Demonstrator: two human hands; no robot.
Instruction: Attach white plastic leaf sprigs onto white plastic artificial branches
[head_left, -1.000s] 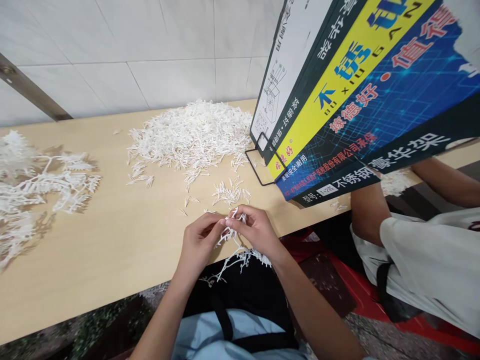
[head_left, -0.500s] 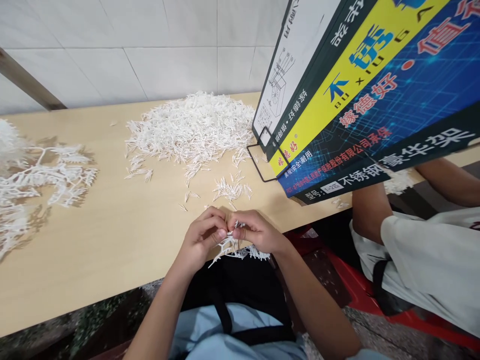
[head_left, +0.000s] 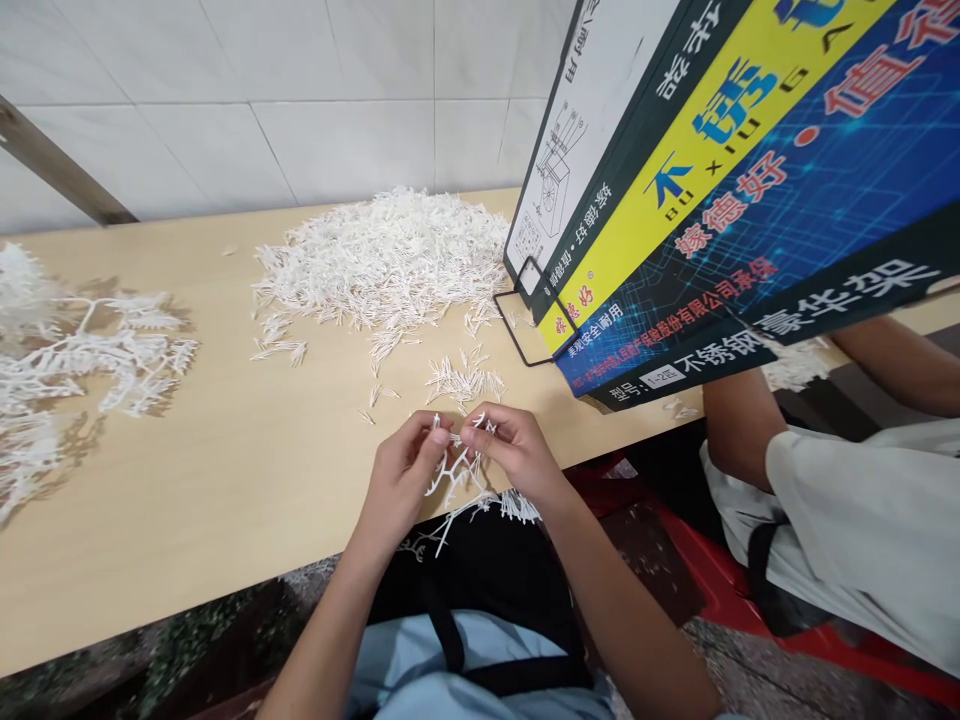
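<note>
We pinch a white branched sprig (head_left: 452, 478) between left hand (head_left: 409, 462) and right hand (head_left: 516, 455), at the edge of the table (head_left: 225, 460); the upright box (head_left: 720, 240), contents hidden, reads "BU XIU GA" and "不锈钢豪华架".

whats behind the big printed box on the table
Past the lower edge of the printed box, a co-worker's forearm and some white pieces on the table show. The box covers the co-worker's hands and anything else there.
</note>
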